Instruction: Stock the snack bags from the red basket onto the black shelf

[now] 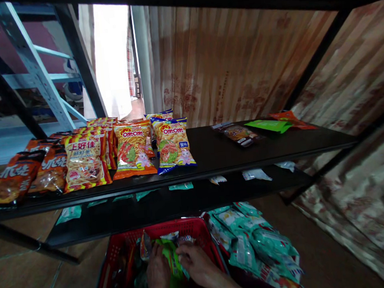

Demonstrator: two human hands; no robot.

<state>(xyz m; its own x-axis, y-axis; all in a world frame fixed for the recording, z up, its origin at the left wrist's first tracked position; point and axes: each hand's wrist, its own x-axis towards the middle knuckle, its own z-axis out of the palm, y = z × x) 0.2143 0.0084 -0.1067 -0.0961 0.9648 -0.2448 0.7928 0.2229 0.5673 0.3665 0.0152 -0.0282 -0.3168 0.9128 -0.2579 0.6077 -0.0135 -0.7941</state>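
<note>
Low in the view, both of my hands reach into a red shopping basket (pixel 186 226). Between them is a bright green snack bag (pixel 170 254). My left hand (pixel 158 270) closes on the bag's left side, and my right hand (pixel 193 259) pinches at its right edge with bent fingers. The lower part of the bag runs down between my wrists into shadow. Other packets lie around it in the basket, among them a small orange and white packet (pixel 145 246) beside my left fingers. What lies beneath my hands is hidden.
A black shelf (pixel 210 158) carries snack bags in rows at its left, including a blue and yellow bag (pixel 173 145). A green packet (pixel 269 126) lies flat at its right. Teal snack bags (pixel 255 237) are heaped right of the basket. A lower shelf (pixel 117 217) sits behind the basket.
</note>
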